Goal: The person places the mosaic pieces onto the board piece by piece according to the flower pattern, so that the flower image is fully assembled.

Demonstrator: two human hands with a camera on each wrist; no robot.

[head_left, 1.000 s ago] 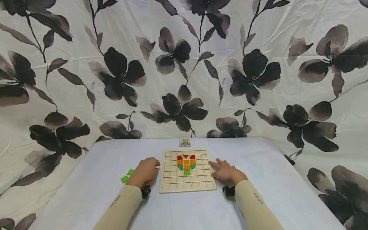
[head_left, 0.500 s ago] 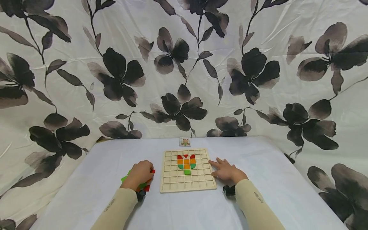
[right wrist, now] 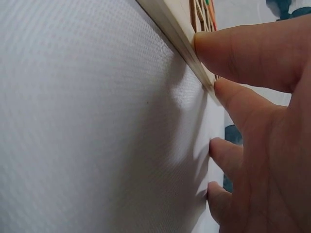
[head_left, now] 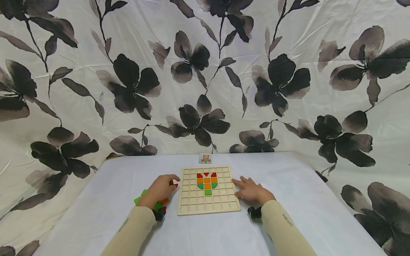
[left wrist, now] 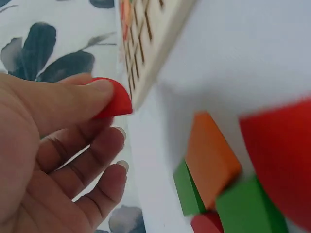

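Between thumb and forefinger my left hand (head_left: 161,188) pinches a red quarter-circle tile (left wrist: 119,101), just off the left edge of a wooden grid board (head_left: 189,199). The other fingers of that hand curl loosely below. On the board, red, orange and green tiles (head_left: 207,183) make a flower shape with one green square under it. My right hand (head_left: 253,191) has its fingers spread, with thumb and forefinger touching the board's right edge (right wrist: 182,41). Loose tiles lie by my left wrist, among them an orange tile (left wrist: 211,158) and a green tile (left wrist: 250,208), partly hidden by the arm in the head view.
A small pattern card (head_left: 205,158) lies behind the board near the table's back edge. White cloth covers the table (head_left: 211,234). A floral curtain (head_left: 205,71) hangs behind it. Close to the left wrist camera is a large blurred red tile (left wrist: 286,160).
My left hand moved back to the loose tiles, then came forward and right to the board's edge with the red quarter-circle tile. My right hand has stayed at the board.
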